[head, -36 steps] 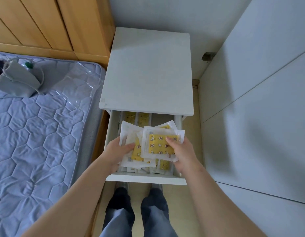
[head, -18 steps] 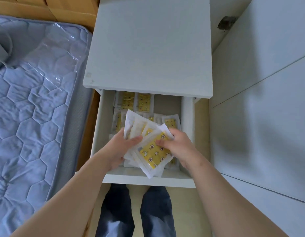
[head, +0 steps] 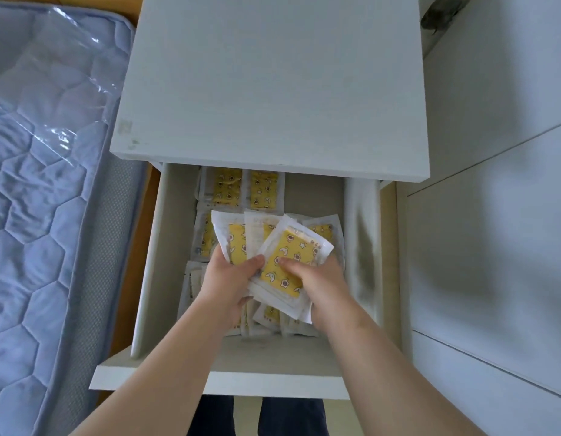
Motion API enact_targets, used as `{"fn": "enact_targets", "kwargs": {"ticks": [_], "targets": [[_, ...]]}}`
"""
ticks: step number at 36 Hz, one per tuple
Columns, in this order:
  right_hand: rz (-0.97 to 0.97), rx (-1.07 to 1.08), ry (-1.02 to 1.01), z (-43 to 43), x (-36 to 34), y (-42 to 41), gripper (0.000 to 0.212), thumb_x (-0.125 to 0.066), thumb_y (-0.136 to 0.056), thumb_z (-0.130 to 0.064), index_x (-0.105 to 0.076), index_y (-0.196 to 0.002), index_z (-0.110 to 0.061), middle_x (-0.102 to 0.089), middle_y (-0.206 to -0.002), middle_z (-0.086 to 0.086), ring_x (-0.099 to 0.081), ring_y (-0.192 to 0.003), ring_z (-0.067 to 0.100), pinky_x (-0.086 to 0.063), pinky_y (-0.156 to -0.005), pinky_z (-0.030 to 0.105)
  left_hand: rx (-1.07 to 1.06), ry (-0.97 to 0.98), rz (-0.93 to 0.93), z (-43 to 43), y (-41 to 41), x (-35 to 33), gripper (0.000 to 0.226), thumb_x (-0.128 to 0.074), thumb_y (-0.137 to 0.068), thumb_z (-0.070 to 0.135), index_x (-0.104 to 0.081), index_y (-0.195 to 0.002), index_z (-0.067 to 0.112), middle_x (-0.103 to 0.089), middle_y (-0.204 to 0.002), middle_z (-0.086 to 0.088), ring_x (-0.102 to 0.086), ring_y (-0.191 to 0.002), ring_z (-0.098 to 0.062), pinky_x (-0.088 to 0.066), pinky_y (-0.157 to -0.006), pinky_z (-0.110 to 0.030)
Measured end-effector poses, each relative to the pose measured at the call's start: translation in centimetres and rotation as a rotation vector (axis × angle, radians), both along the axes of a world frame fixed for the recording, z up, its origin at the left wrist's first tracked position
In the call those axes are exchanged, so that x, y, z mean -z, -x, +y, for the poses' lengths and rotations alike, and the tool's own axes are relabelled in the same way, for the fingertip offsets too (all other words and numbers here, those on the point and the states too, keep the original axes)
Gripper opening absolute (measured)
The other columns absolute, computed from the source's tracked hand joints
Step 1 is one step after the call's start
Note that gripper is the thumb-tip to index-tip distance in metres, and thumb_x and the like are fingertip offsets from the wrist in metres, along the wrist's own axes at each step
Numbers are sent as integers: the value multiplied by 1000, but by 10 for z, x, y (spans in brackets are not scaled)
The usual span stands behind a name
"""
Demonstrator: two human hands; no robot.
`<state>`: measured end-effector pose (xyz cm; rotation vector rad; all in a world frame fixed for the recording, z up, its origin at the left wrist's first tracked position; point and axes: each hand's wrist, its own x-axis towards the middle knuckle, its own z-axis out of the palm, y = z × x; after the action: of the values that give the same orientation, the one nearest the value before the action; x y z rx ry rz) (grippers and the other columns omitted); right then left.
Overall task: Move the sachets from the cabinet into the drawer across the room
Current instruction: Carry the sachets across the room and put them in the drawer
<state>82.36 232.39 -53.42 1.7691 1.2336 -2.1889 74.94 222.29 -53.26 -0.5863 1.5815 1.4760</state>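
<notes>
A white nightstand has its drawer (head: pixel 147 278) pulled open below me. Both hands hold a fanned bunch of sachets (head: pixel 288 259), white-edged with yellow patterned fronts, low inside the drawer. My left hand (head: pixel 229 284) grips the bunch from the left, thumb on top. My right hand (head: pixel 317 284) grips its right side, thumb pressed on the front sachet. More sachets (head: pixel 244 190) lie flat on the drawer floor at the back and under my hands.
The nightstand top (head: pixel 273 83) overhangs the drawer's back. A quilted blue mattress (head: pixel 37 215) in plastic wrap lies close on the left. White cabinet panels (head: pixel 493 215) stand on the right. My legs show below the drawer front (head: pixel 216 379).
My view has moved closer and more directly over the drawer. Both hands have lowered the bunch of sachets deeper into the drawer, and the bunch has tilted.
</notes>
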Motion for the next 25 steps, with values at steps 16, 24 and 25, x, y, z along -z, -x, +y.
{"fn": "enact_targets", "kwargs": {"ticks": [16, 24, 25], "targets": [[42, -120, -183, 84, 74, 65, 15, -71, -82, -11, -64, -92, -20, -71, -99, 2, -67, -92, 17, -51, -93, 38, 148, 33, -17, 70, 74, 73, 41, -61, -89, 12, -50, -128, 19, -61, -117, -2, -59, -104, -22, -53, -85, -36], [53, 63, -153, 106, 120, 80, 22, -74, -79, -13, -61, -97, -17, -68, -110, 8, -64, -104, 27, -47, -96, 49, 244, 119, 158, 104, 89, 107, 24, -60, -90, 19, -57, -113, 15, -64, -103, -7, -62, -98, -26, -51, -92, -43], [61, 71, -156, 108, 123, 81, 20, -72, -80, -12, -62, -95, -18, -68, -110, 8, -64, -104, 27, -48, -97, 49, 280, 166, 218, 107, 92, 114, 33, -60, -90, 23, -53, -121, 15, -63, -105, -7, -60, -98, -27, -51, -91, -44]]}}
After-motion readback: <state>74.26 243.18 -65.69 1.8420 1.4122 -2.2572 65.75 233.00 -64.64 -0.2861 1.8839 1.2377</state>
